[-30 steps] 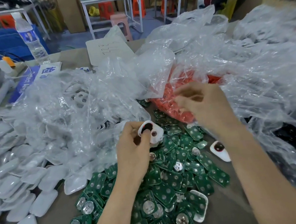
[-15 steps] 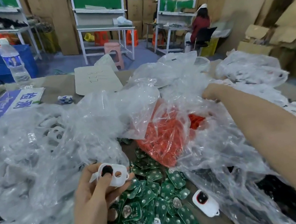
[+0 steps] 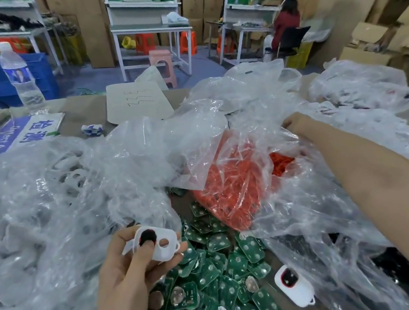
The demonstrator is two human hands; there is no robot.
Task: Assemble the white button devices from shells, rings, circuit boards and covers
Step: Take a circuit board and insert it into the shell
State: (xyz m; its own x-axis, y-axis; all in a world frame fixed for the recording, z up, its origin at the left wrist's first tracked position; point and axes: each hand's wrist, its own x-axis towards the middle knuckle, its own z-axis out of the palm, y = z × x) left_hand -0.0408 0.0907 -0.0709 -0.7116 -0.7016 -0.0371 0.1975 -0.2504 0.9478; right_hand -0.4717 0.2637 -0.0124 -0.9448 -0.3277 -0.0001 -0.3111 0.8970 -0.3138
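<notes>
My left hand (image 3: 125, 272) holds a white shell (image 3: 158, 243) with a dark red-rimmed button in one hole and a second hole left bare; the thumb presses on the button. My right hand (image 3: 297, 122) reaches far across the table into crumpled clear plastic, its fingers hidden behind the bag. A clear bag of orange rings (image 3: 233, 190) lies between the hands. Green circuit boards (image 3: 219, 286) are heaped below the shell. Another white shell with a dark button (image 3: 293, 285) lies on the table at lower right.
Clear plastic bags of white parts (image 3: 45, 206) cover the left and right (image 3: 358, 87) of the table. A water bottle (image 3: 21, 79), a blue sign (image 3: 15, 136) and a cardboard note (image 3: 136, 102) stand at the back. A person sits at a far bench (image 3: 287, 23).
My right hand left the orange rings and stretched far right into the plastic bags. The view tilted up. My left hand kept hold of the white shell.
</notes>
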